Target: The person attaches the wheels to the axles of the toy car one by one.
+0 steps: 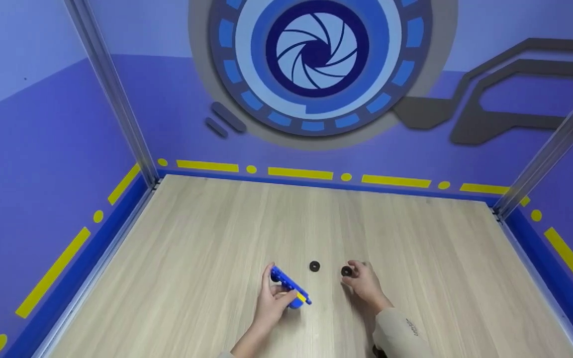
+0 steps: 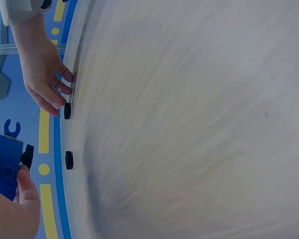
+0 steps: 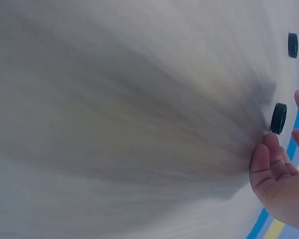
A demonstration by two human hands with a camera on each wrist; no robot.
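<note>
My left hand [image 1: 269,303] grips a blue toy vehicle body [image 1: 289,282], tilted above the table, with a yellow part near the thumb. In the left wrist view the toy body [image 2: 5,157] shows a C-shaped hook at one end and a black wheel [image 2: 27,156] on its side. My right hand [image 1: 364,283] reaches to a small black wheel [image 1: 346,271] lying on the table, thumb and fingers spread about it. The right wrist view shows that wheel [image 3: 279,118] close to the fingertips; whether they touch it I cannot tell. A second loose wheel [image 1: 315,266] lies between the hands.
The pale wood-grain table [image 1: 207,238] is bounded by a blue printed back wall [image 1: 157,109] and side walls. Metal corner posts [image 1: 117,94] rise at the back left and back right.
</note>
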